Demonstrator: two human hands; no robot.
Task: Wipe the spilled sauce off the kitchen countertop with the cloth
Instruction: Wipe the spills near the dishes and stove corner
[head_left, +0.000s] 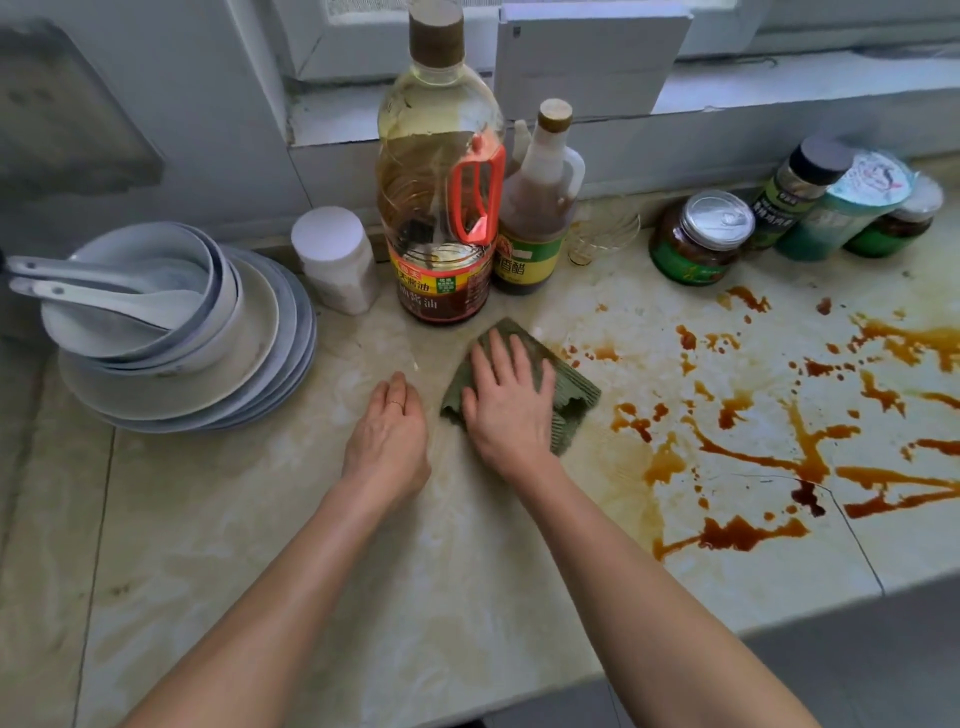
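Sauce (737, 535) lies in brown splashes across the right of the desk (311, 571), just right of the green cloth (574, 397). Right hand (511, 410) presses the cloth flat, fingers (496, 356) straight and spread; left hand (387, 431) rests beside it on the desk, fingers loose, holding nothing.

Marble countertop (260, 545), sauce (753, 447), cloth (574, 395), bottles (439, 208)

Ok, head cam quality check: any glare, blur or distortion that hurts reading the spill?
Head view: soft daylight, no hard shadows, so the sauce spill stands out on the pale countertop. Head view: wide-angle bend in the window sill and counter edge. Head view: mild glare on the metal jar lid, softness at the far-right jar; right hand and cloth are reasonably sharp.
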